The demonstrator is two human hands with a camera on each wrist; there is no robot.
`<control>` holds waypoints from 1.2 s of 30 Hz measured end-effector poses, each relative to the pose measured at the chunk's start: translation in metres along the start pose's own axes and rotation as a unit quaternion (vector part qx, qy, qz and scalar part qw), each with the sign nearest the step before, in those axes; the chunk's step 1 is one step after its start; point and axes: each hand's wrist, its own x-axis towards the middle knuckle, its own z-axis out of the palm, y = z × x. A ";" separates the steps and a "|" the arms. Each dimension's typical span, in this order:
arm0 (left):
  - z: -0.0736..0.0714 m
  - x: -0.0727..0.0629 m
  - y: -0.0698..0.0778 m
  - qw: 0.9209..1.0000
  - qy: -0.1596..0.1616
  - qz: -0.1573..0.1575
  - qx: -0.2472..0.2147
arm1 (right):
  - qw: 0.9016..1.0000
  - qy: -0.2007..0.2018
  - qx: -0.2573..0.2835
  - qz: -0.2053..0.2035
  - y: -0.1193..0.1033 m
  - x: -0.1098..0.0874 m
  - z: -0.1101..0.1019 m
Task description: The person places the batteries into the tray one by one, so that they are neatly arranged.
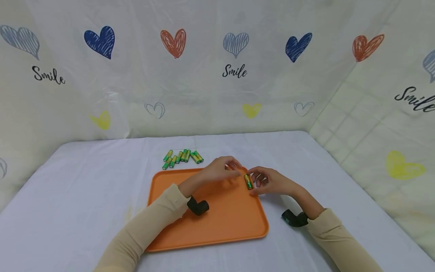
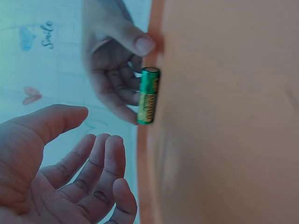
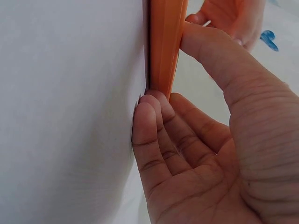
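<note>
A green and gold battery (image 1: 248,181) lies along the inner right edge of the orange tray (image 1: 217,230). My right hand (image 1: 273,181) is at that edge, its thumb near one end of the battery and a fingertip by the other. In the left wrist view the thumb stands apart from the battery (image 2: 149,95). The right wrist view shows the thumb and fingers at the tray's rim (image 3: 167,46), with the battery hidden. Above the tray's far right part hovers my left hand (image 1: 221,169), fingers loosely bent and holding nothing.
Several more green and gold batteries (image 1: 179,156) lie in a loose group on the white tablecloth (image 1: 85,196), just behind the tray. A black wrist device (image 1: 198,206) sits on the left wrist, another (image 1: 294,218) on the right. A curtain printed with hearts hangs behind.
</note>
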 end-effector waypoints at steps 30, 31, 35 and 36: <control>-0.067 -0.034 -0.017 0.997 0.068 0.033 -0.022 | 1.000 -0.002 0.009 -0.006 0.002 -0.001 0.000; -0.069 -0.036 -0.018 0.997 0.074 0.032 -0.013 | 1.000 -0.002 0.011 -0.006 0.002 -0.001 0.000; -0.080 -0.041 -0.020 0.995 0.101 0.018 0.018 | 1.000 -0.004 0.014 -0.004 0.002 0.000 0.000; -0.082 -0.042 -0.021 0.994 0.105 0.015 0.022 | 1.000 -0.004 0.013 -0.004 0.003 0.000 0.000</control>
